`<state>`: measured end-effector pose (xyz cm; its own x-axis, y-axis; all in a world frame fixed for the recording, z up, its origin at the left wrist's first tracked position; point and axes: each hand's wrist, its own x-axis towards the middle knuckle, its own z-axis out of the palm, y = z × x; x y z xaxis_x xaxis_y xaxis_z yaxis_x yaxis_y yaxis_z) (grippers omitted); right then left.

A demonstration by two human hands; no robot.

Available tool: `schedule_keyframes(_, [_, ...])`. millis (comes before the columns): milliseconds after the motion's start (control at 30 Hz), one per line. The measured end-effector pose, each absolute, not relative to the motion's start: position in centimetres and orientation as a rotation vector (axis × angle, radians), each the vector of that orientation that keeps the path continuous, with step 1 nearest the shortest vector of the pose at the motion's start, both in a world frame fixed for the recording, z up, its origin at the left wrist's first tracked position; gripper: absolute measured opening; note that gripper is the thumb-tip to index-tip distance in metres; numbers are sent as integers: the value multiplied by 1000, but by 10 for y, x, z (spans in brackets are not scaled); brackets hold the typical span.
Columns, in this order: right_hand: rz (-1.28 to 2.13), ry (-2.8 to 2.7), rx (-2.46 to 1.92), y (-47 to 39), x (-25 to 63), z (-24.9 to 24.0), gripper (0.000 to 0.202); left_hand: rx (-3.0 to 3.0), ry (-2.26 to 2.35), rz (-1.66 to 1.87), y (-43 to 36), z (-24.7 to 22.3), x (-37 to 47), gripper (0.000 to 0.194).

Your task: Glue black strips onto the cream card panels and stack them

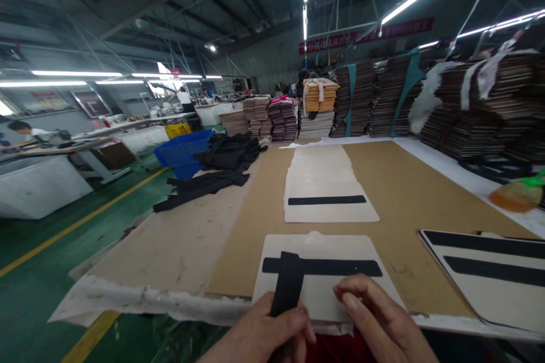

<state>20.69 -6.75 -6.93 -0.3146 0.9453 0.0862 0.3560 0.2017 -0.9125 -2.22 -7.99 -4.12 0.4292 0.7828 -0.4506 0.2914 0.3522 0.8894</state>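
My left hand [276, 329] grips a black fabric strip [289, 281] that stands up from between thumb and fingers. Behind it lies a cream panel [327, 247] at the table's front edge, with another black strip [340, 267] flat across its upper part. Over the panel's lower right, my right hand [378, 315] has thumb and forefinger pinched together. Whether anything is between those fingertips cannot be seen. Farther back sits an overlapping stack of cream panels [321, 173], a black strip [327, 200] lying across its nearest one.
More panels with black strips [498, 278] lie at the right front. Loose black strips [221, 161] are heaped at the left, near a blue bin [183, 150]. Tall stacks of dark pieces [353, 102] line the table's back. An orange-and-green object [517, 195] is at the right edge.
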Motion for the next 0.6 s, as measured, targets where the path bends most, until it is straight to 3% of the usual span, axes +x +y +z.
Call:
schedule_keyframes(133, [1262, -1649, -1119, -63, 178, -67, 53, 1105, 1074, 470, -73, -55, -6, 55])
schedule_keyframes(367, [1074, -1610, -1112, -68, 177, -76, 47, 1073, 1085, 512, -72, -60, 7, 62])
schedule_keyframes(600, [1687, -994, -940, -81, 164, -64, 39, 1123, 1070, 515, -72, -55, 11, 59])
